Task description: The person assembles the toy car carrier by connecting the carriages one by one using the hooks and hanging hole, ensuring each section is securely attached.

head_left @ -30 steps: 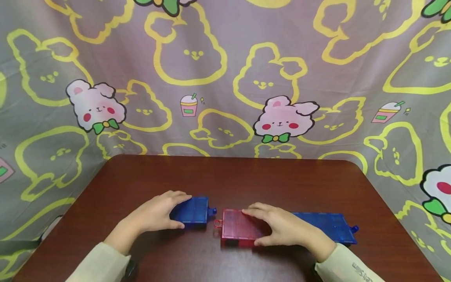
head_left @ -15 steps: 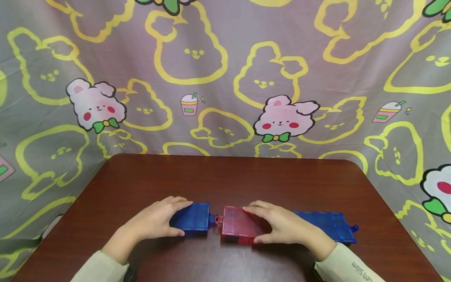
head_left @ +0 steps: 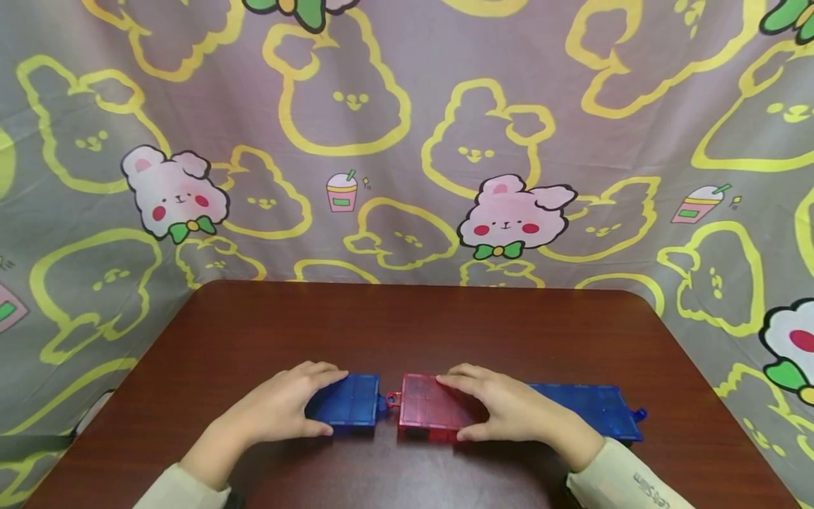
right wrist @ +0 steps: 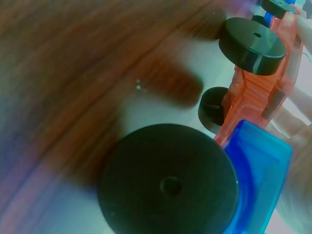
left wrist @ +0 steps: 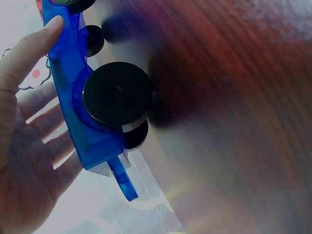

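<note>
My left hand (head_left: 280,403) grips a small blue see-through toy car base (head_left: 352,401), thumb on its near side and fingers over the far side. Black wheels (left wrist: 118,94) show under it in the left wrist view, with a blue tab (left wrist: 123,179) sticking out at one end. With my right hand (head_left: 509,406) I hold a red see-through toy car base (head_left: 429,403) by its near and far edges. The red ring (head_left: 393,399) at its left end overlaps the blue base's hook (head_left: 384,403) in the head view. Part of the red base hides under my right hand.
A longer blue toy car base (head_left: 591,410) stands on the right, partly behind my right hand and forearm, with a hook (head_left: 641,414) at its far right end. Everything rests on a dark brown table (head_left: 407,325). A patterned cloth (head_left: 394,162) hangs behind it.
My left hand has brought the small blue base down toward me and slightly right, so its hook now meets the red ring's spot. The right hand and red base have hardly moved.
</note>
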Demonstrator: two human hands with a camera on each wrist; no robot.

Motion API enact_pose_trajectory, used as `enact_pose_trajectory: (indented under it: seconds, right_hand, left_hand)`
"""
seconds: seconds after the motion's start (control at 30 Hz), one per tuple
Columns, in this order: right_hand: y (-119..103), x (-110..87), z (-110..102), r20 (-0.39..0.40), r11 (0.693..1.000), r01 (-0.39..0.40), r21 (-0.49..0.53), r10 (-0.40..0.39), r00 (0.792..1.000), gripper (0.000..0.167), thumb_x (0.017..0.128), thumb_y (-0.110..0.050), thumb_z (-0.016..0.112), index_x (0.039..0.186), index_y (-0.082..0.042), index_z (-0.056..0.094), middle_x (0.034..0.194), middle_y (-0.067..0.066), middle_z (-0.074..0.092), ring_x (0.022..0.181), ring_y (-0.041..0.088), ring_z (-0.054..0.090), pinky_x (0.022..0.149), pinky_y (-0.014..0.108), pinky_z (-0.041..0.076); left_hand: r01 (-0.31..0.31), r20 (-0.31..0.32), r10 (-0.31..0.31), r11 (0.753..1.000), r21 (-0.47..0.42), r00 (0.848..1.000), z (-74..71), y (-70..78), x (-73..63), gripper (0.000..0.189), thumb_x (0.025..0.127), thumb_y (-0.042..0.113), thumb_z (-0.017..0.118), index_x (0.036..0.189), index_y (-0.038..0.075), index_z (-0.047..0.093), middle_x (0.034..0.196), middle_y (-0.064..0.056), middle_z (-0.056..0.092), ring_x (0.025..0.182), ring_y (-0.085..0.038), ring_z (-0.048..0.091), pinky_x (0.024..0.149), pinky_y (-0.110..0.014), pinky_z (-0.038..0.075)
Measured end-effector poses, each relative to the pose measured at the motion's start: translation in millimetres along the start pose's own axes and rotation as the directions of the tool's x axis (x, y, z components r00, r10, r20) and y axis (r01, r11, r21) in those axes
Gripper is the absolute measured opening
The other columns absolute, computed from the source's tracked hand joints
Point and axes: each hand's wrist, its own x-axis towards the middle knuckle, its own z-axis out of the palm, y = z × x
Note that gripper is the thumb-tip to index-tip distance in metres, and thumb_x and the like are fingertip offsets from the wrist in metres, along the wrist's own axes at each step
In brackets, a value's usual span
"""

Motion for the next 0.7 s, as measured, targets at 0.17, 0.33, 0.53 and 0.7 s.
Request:
enact_pose_trajectory:
  seconds: [0.17,0.33,0.53,0.7]
  right_hand:
    - [-0.1,0.4,1.5,-0.001,1.000,0.021,-0.005,-0.021,1.000,0.078,0.079,-0.053,0.077,0.146,-0.024,0.050,0.137,-0.005,0.056,0.116,0.012,0.058,0.095,0.038,0.056]
    - [-0.2,0.5,1.7,0.013,0.999,0.028,-0.022,-0.027,1.000,0.075,0.080,-0.055,0.075,0.145,-0.024,0.052,0.136,-0.005,0.056,0.117,0.013,0.057,0.097,0.040,0.055]
    - [0.5,0.3,0.2,0.029,0.999,0.032,-0.026,-0.031,0.999,0.075,0.080,-0.056,0.075,0.144,-0.024,0.052,0.135,-0.004,0.056,0.115,0.014,0.057,0.095,0.040,0.055]
    - [1.5,2.0,-0.8,0.043,1.000,0.025,-0.014,-0.025,0.999,0.075,0.080,-0.056,0.075,0.144,-0.027,0.052,0.136,-0.004,0.056,0.116,0.014,0.057,0.095,0.041,0.055]
  left_hand:
    - [0.001,0.010,-0.001,1.000,-0.009,1.000,0.4,1.1,-0.2,0.077,0.073,0.044,0.085,0.138,0.011,0.059,0.134,-0.008,0.060,0.120,-0.027,0.059,0.095,-0.050,0.053]
    - [-0.007,0.001,0.007,1.000,-0.007,1.000,0.9,1.8,-1.3,0.077,0.072,0.044,0.085,0.137,0.011,0.059,0.133,-0.007,0.061,0.120,-0.026,0.059,0.095,-0.050,0.052]
    - [-0.014,-0.012,0.014,1.000,0.006,1.000,2.0,1.5,-1.7,0.077,0.072,0.045,0.085,0.137,0.012,0.059,0.132,-0.007,0.061,0.119,-0.025,0.060,0.093,-0.050,0.053]
    - [-0.003,-0.009,0.003,1.000,0.005,1.000,2.2,1.1,-2.8,0.077,0.072,0.046,0.085,0.137,0.013,0.060,0.132,-0.006,0.062,0.120,-0.025,0.060,0.093,-0.051,0.053]
